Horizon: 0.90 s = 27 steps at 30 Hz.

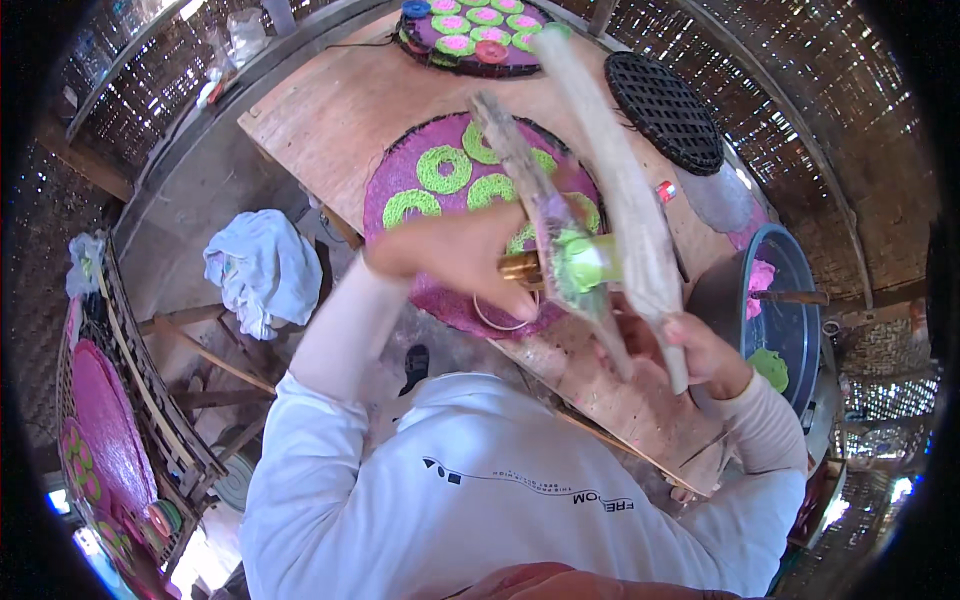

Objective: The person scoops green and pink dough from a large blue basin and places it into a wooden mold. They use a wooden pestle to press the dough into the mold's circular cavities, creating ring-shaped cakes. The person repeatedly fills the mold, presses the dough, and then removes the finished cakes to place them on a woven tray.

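Note:
A hand press made of two long wooden bars, a pale bar (625, 190) and a darker, rougher bar (520, 165), is spread in a V over the table. Between the bars sits a lump of green dough (585, 262), with a brass cylinder (520, 267) beside it. My left hand (460, 250) curls its fingers and thumb about the brass cylinder, slightly blurred. My right hand (705, 355) grips the lower ends of the bars. Beneath them lies a round purple-pink tray (395, 178) bearing several green lacy rings (443, 170). A pale hoop (500, 318) shows below my left hand.
Farther back on the wooden table (330, 120) stands another tray (425, 38) of pink-and-green rings. A black woven round tray (665, 112) is at the right. A blue-grey basin (800, 270) holds pink and green dough. A white cloth (265, 270) hangs left; trays stand on a rack (150, 350).

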{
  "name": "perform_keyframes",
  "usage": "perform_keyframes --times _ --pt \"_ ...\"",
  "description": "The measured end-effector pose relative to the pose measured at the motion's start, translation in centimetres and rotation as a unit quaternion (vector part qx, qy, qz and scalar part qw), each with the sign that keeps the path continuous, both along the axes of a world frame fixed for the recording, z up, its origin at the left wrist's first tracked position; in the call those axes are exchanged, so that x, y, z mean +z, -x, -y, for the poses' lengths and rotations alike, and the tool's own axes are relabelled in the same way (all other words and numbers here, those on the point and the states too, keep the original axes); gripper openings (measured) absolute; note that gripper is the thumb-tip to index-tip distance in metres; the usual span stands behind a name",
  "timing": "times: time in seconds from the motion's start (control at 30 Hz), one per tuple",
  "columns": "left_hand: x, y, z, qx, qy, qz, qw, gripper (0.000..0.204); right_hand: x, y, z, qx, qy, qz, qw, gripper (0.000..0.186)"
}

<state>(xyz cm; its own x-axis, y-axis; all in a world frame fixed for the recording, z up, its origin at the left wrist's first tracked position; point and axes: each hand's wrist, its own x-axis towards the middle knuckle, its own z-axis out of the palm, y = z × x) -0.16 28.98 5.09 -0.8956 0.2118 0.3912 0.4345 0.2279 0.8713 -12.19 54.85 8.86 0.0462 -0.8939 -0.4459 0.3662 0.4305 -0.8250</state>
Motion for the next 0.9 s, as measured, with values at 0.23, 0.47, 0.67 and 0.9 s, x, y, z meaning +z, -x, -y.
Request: perform_keyframes --times 0.23,0.47,0.67,0.9 --pt "-0.3 3.6 4.0 -0.247 -0.625 -0.127 0.73 0.082 -4.1 4.5 -1.6 0.061 -0.152 -0.088 0.983 0.076" --pt "-5.3 3.1 3.0 -0.208 -0.67 -0.118 0.703 0.052 -2.6 2.7 3.7 0.1 -0.16 -0.084 0.979 0.072" --pt "-8.1 2.5 3.6 -0.198 -0.701 -0.111 0.676 0.043 -3.6 2.6 5.4 0.143 -0.14 -0.286 0.937 0.061" --pt "-8.8 1.9 4.3 -0.168 -0.714 -0.093 0.674 0.039 -4.8 1.7 5.8 0.127 -0.082 -0.298 0.942 0.069"
